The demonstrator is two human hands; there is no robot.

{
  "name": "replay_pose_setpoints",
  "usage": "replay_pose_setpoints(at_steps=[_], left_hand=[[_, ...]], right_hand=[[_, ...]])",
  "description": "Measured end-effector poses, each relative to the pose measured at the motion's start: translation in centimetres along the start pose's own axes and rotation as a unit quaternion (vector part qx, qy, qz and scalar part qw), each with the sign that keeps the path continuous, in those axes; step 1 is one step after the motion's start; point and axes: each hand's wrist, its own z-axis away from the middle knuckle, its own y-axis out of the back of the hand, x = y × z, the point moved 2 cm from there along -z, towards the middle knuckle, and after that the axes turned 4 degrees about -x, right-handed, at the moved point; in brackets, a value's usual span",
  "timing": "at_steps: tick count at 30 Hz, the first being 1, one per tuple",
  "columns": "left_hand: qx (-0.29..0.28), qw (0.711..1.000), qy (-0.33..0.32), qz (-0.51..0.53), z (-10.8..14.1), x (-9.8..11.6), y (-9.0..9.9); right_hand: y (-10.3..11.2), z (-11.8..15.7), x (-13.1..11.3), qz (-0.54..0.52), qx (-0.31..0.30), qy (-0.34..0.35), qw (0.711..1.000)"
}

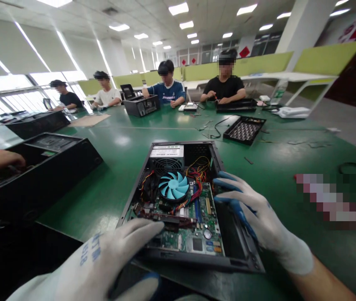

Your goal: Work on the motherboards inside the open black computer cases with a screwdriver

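An opened black computer case [211, 261] lies flat on the table in front of me. Inside it are a green motherboard [198, 244], a light-blue cooling fan [174, 186], a power supply [167, 156] and a bundle of coloured wires [199, 184]. My left hand [112, 251], in a white glove with blue fingers, reaches over the near left corner, fingers stretched toward an expansion card [171, 219], thumb apart below. Whether its fingertips touch the card is unclear. My right hand [253, 209], gloved alike, rests with spread fingers along the case's right side.
To the left stands another black case [55, 179], with a co-worker's hand [1, 161] inside it. Across the green table [115, 133] sit several people with cases. A black panel [245, 128] and a cable [218, 127] lie beyond mine. Something blurred out [331, 198] lies at right.
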Motion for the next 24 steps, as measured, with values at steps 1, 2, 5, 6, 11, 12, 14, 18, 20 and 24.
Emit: replay_pose_setpoints(at_steps=[1,2,5,6,11,12,14,18,20,24], left_hand=[[-0.002,1.0,0.008,-0.018,-1.2,0.1,0.3],[-0.009,0.999,0.018,-0.034,-2.7,0.2,0.5],[-0.076,0.991,0.074,-0.081,-8.3,-0.1,-0.3],[-0.109,0.985,0.088,-0.096,-10.2,-0.5,-1.0],[-0.202,0.96,0.089,-0.17,-17.6,-2.9,-4.8],[-0.221,0.956,0.091,-0.168,-18.4,-3.2,-5.4],[-0.255,0.949,0.089,-0.161,-19.5,-3.3,-6.2],[-0.269,0.943,0.073,-0.181,-20.1,-2.5,-6.8],[-0.259,0.946,0.076,-0.178,-20.0,-2.3,-6.8],[-0.224,0.958,0.068,-0.165,-19.6,-1.8,-6.1]], right_hand=[[-0.1,0.0,0.0,-0.015,0.011,-0.004,1.0],[-0.2,0.1,0.0,-0.029,0.023,-0.006,0.999],[-0.6,0.2,-0.1,-0.05,0.033,-0.01,0.998],[-0.7,0.3,-0.2,-0.052,0.031,-0.012,0.998],[-0.7,0.4,-0.1,-0.06,0.034,-0.019,0.997],[-0.8,0.4,-0.1,-0.058,0.034,-0.019,0.998],[-0.8,0.3,-0.2,-0.054,0.034,-0.015,0.998],[-0.7,0.3,-0.4,-0.053,0.034,-0.012,0.998],[-0.7,0.4,-0.4,-0.055,0.033,-0.013,0.998],[-0.9,0.6,-0.3,-0.056,0.03,-0.004,0.998]])
